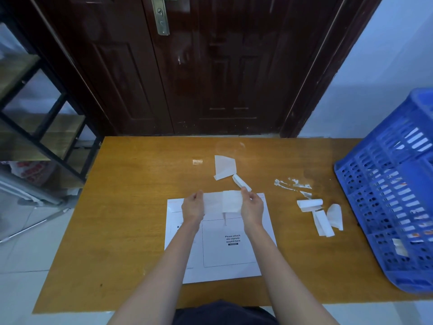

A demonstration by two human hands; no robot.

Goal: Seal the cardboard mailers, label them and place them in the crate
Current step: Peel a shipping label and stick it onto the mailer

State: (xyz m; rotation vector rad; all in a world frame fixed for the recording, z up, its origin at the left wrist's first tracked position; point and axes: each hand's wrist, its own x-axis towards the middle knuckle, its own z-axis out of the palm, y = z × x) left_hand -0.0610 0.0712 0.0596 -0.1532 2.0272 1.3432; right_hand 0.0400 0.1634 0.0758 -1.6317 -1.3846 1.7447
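Two bare forearms are stretched from the near edge of the frame over a flat white cardboard mailer (225, 249), which is laid on an orange-brown wooden table (121, 207), slightly skewed, near the middle of the tabletop. A rectangular outline is printed on the mailer's face, with the words "Please attach sto express waybill here" inside it.

Above the mailer's far edge a white rectangular label with a half-peeled backing sheet (222, 202) is held between both hands. Its left edge is pinched by the left hand (193, 206), fingers curled around it. Its right edge is gripped by the right hand (251, 206), from whose fingertips a narrow white curled paper strip (241, 182) is seen rising away toward the far side. The right half of the sheet appears brighter and more opaque than the left.

Beyond the hands, a folded white backing sheet (223, 166) is laid on the table, with a small patch of torn tape (197, 162) just to its left. To the right of the mailer, shredded white scraps (293, 184) and several curled white liner pieces (321, 214) are scattered.

At the table's right end a blue perforated plastic crate (393, 195) is stood tilted, white items being visible through its holes. A dark brown wooden door (199, 66) is seen behind the table, and a black metal shelving frame (46, 127) to the left.
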